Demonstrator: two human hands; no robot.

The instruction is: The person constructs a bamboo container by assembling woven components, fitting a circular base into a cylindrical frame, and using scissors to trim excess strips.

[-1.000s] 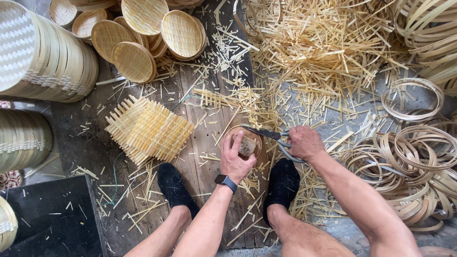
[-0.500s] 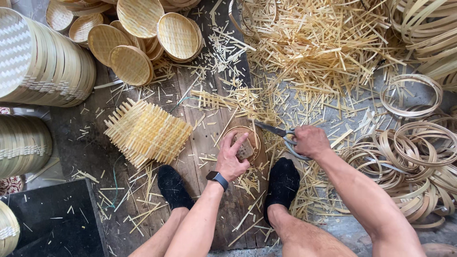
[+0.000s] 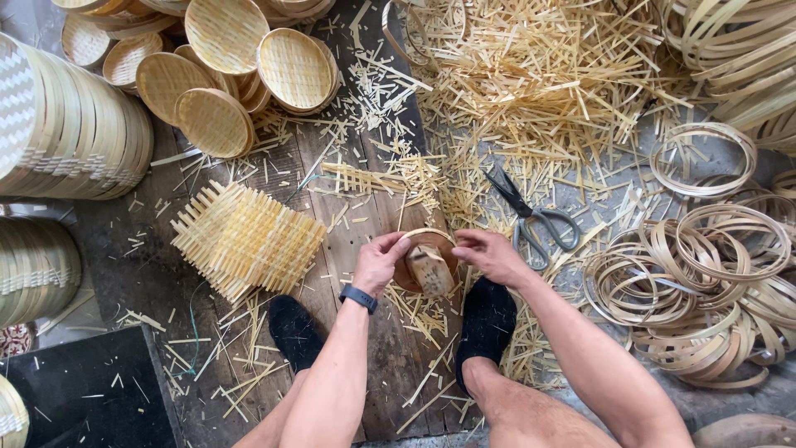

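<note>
Between feet: bamboo ring (image 3: 424, 236) pinched by left hand (image 3: 379, 264), right hand (image 3: 489, 254).

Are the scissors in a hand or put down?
Put down. The scissors lie on the strip-littered floor beyond the right hand, touched by neither hand; both hands are at the small hoop.
</note>
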